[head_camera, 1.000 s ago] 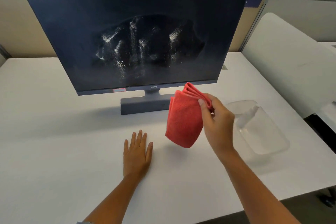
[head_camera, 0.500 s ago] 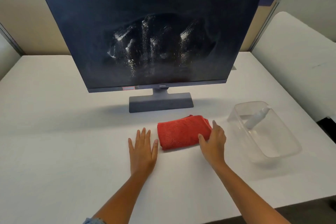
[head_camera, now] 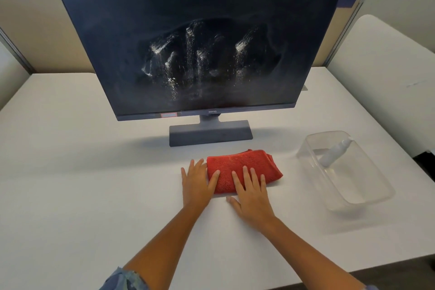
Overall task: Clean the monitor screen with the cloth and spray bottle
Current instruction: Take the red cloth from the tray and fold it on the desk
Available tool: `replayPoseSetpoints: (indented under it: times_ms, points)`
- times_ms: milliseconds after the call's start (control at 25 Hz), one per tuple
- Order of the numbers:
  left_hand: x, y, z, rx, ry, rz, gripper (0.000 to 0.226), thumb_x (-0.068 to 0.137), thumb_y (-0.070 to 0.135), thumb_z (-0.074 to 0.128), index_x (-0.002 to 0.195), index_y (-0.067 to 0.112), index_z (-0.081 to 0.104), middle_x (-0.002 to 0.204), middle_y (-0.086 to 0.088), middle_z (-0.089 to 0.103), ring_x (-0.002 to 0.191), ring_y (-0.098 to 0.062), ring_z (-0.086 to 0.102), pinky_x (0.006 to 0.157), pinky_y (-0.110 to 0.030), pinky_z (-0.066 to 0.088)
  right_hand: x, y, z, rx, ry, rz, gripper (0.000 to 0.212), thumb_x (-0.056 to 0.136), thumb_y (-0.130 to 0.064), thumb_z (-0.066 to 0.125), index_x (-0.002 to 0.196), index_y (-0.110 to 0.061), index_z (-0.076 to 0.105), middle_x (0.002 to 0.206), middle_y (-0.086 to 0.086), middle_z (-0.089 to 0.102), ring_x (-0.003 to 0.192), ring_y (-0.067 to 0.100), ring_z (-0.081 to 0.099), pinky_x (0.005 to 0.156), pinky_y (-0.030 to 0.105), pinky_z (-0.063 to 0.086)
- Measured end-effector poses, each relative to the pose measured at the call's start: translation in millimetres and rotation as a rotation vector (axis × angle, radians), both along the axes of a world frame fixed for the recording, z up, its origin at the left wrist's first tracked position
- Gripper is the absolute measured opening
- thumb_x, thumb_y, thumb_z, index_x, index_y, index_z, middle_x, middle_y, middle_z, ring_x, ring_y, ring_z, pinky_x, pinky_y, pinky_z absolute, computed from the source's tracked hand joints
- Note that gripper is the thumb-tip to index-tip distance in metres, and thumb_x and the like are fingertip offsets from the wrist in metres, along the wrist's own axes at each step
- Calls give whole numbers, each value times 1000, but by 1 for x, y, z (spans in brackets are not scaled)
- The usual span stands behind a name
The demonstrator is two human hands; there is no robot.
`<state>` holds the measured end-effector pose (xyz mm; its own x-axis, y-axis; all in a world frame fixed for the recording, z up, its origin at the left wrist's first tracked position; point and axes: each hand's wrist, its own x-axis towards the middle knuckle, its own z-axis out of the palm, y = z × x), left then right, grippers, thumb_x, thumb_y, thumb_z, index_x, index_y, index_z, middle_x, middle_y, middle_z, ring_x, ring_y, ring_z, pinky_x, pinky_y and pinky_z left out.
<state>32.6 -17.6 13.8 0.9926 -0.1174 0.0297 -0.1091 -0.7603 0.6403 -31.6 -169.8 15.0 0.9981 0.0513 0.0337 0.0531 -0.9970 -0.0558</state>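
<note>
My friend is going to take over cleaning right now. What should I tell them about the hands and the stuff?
Left hand: flat on the white table, thumb touching the folded red cloth. Holds nothing.
Right hand: fingers flat on top of the cloth, not gripping.
Cloth lies on the table in front of the monitor's stand.
Spray bottle leans inside the clear plastic bin on the right.
Monitor screen: white droplet streaks and smears in the middle.
Done: the screen looks sprayed.
Left: pick up the cloth and wipe the streaks away.
</note>
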Motion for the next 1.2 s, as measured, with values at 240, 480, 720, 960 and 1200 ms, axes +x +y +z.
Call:
replayPoseSetpoints:
  times_ms: [240, 480, 720, 960, 1200]
  points:
    - [10, -1, 15, -197, -128, -75, 24, 86, 16, 61, 110, 10, 60, 112, -12, 65, 104, -27, 58, 87, -28, 41, 9, -8, 15, 58, 0, 7, 64, 82, -20, 63, 141, -13, 40, 145, 26, 38, 134, 46, 33, 107, 64, 23]
    - [1, 4, 22, -411, -79, -345, 23, 85, -6, 52, 94, 13, 62, 95, 1, 70, 86, -13, 65, 77, -13, 47, 38, -28, 52, 39, 28, 38, 85, 80, -12, 59, 149, -24, 12, 157, 20, 5, 143, 39, 6, 116, 52, 12]
    - [-6, 7, 35, -609, 288, -441, 25, 78, 4, 46, 73, 22, 63, 85, -11, 70, 88, -27, 67, 81, -30, 54, 44, -49, 83, -79, 117, 360, 22, 77, -26, 67, 98, -21, 69, 133, 11, 55, 134, 28, 36, 117, 51, 11]
    - [-9, 10, 37, -522, 300, -464, 23, 82, 25, 45, 77, 20, 67, 73, -3, 74, 74, -16, 70, 74, -32, 55, -5, -52, 77, 48, 320, 423, 18, 70, -27, 62, 86, -24, 66, 84, -4, 69, 78, 19, 63, 61, 28, 44]
    - [6, 6, 21, -178, 88, -67, 45, 92, 27, 53, 131, 8, 44, 135, -16, 52, 125, -31, 46, 107, -45, 36, -23, -55, 62, 130, 425, 338, 55, 69, -77, 54, 91, -29, 67, 80, -10, 66, 69, 4, 55, 57, 20, 40]
